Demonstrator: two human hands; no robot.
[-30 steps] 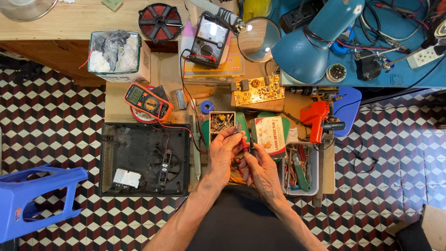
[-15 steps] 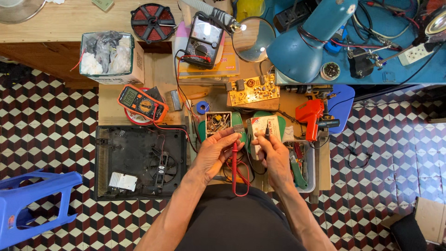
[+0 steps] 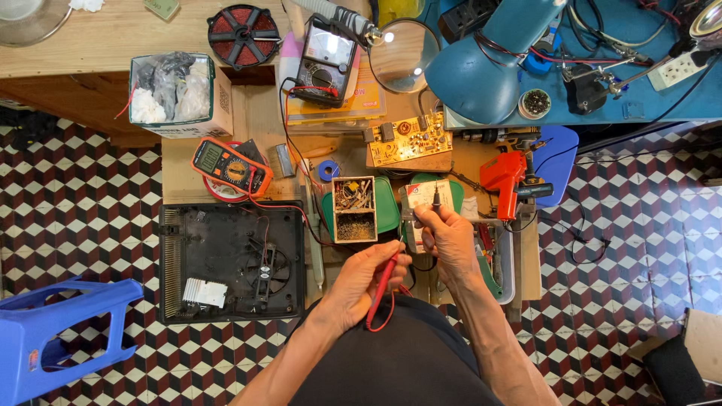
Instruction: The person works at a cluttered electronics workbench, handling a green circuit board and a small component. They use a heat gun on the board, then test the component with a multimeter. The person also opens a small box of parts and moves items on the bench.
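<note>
My left hand [image 3: 368, 282] is closed around a red multimeter probe [image 3: 383, 289], its red lead looping down over my lap. My right hand [image 3: 449, 237] grips a black probe [image 3: 435, 197] upright, tip pointing away from me, in front of a small pale box [image 3: 427, 197] on a green lid. An orange digital multimeter [image 3: 230, 167] lies to the left on the wooden bench. Just left of my hands stands a small wooden box of screws and bits [image 3: 353, 209].
A black opened appliance housing with a fan [image 3: 233, 259] lies at left. A yellow circuit board [image 3: 410, 139], an analog meter [image 3: 325, 56], a magnifier [image 3: 402, 53], a blue desk lamp [image 3: 489, 68] and a red glue gun [image 3: 508, 177] crowd the bench. A blue plastic stool [image 3: 53, 334] stands on the checkered floor.
My hands were together over a small part; now they have separated, the left lowered with the red probe, the right raised with the black probe.
</note>
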